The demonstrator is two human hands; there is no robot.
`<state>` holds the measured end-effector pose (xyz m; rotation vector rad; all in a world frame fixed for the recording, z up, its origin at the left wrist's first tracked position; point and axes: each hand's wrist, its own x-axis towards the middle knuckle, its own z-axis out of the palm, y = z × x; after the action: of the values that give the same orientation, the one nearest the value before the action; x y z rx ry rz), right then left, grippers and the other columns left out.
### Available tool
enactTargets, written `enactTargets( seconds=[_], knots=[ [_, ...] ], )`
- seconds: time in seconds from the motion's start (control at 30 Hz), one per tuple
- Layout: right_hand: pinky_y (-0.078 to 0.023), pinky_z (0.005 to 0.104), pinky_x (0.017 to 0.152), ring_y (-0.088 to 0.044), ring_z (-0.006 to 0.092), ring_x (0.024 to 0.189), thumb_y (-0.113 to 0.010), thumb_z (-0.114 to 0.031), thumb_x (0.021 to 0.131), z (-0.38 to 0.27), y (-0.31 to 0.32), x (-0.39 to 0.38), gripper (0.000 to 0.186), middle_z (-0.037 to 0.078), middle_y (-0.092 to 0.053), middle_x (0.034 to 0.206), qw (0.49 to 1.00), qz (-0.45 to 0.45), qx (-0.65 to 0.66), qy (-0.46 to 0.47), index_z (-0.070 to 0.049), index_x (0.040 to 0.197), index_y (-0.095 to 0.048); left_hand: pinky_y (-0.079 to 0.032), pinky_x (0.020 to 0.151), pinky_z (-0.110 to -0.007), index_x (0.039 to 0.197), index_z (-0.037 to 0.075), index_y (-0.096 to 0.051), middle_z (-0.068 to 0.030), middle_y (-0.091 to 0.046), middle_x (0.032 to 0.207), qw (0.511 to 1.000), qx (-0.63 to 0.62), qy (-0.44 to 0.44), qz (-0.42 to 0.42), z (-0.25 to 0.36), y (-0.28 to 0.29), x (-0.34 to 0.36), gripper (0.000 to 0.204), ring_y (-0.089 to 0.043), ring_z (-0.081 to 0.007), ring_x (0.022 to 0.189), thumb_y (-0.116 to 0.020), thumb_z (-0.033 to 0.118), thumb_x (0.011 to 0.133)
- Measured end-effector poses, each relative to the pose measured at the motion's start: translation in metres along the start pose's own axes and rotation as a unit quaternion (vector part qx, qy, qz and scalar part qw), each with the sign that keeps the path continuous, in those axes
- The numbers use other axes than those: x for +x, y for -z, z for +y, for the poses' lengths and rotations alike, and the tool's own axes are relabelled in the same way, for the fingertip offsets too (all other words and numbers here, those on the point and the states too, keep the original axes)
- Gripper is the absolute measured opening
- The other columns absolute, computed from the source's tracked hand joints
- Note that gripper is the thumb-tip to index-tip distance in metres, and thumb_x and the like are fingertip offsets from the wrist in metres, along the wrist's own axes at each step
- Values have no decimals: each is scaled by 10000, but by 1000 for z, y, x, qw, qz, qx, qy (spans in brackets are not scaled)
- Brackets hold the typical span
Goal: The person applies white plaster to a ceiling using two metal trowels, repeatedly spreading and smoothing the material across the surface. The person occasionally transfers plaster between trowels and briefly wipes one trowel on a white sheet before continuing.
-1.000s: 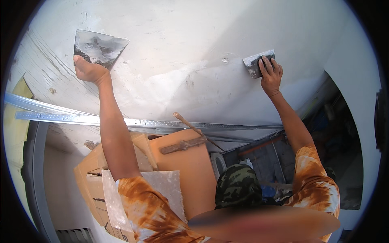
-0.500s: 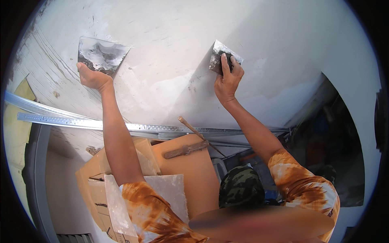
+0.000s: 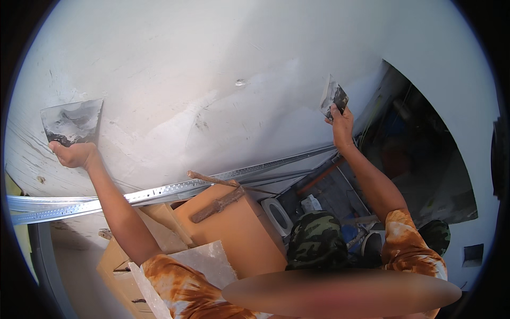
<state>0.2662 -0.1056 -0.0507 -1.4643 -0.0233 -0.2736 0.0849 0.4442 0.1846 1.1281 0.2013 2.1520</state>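
Observation:
My left hand [image 3: 74, 155] is closed round the lower edge of a wide putty knife [image 3: 73, 121], its face smeared with grey-white putty. It is held up close in front of the pale plastered wall [image 3: 154, 58], at the left. Further right, my right hand [image 3: 342, 128] grips a smaller putty knife [image 3: 330, 100] with putty on its blade, its fingers round the dark lower part. That blade stands tilted near the wall's right edge; whether it touches the surface I cannot tell. Between the hands, a lighter patch [image 3: 178, 125] marks the wall.
Perforated metal channels [image 3: 164, 191] run along the wall's foot. Below them stands a cardboard box [image 3: 249, 234], with a brown wooden piece [image 3: 218, 204] and a thin stick [image 3: 210, 179] over it. A dark opening [image 3: 425, 159] lies at the right, beside a cluttered floor.
My right hand with its putty knife has moved right and lower, toward the dark opening, and the blade has turned. The whole view has shifted, and my left hand appears further left and lower.

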Motion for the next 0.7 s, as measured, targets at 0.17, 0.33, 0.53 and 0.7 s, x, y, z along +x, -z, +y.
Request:
enactTargets(
  seconds=[0.17,0.33,0.53,0.7],
  knots=[
    [-452,275,765,-511,94,806,-548,-147,1030,-26,23,-14,243,-7,-614,876,987,-132,-69,52,44,1143,-649,-537,759,-377,851,-154,-680,-185,-651,910,992,101,30,74,-22,4,13,593,-618,-266,824,-550,412,967],
    [-452,309,906,-563,138,939,-561,-125,1016,-62,81,-44,262,34,-643,1023,987,-94,-52,-117,29,1214,-636,-529,755,-432,1116,2,-604,-130,-642,1083,986,-83,136,-53,-20,3,15,415,-632,-247,930,-681,342,892],
    [-536,376,912,-659,214,1030,-601,-128,999,-131,210,-101,257,99,-647,1154,947,75,189,-247,0,1221,-592,-533,977,-533,1468,58,-484,-239,-583,1366,933,-238,221,-157,18,-10,-16,675,-630,-336,1173,-741,321,901],
    [-521,345,888,-634,170,1060,-567,-266,1048,-221,309,-166,295,75,-661,1122,959,159,194,-132,-23,1214,-592,-532,978,-491,1435,27,-512,-232,-610,1329,909,-198,226,-290,82,-78,-157,611,-639,-333,1146,-725,230,900]
  ],
)
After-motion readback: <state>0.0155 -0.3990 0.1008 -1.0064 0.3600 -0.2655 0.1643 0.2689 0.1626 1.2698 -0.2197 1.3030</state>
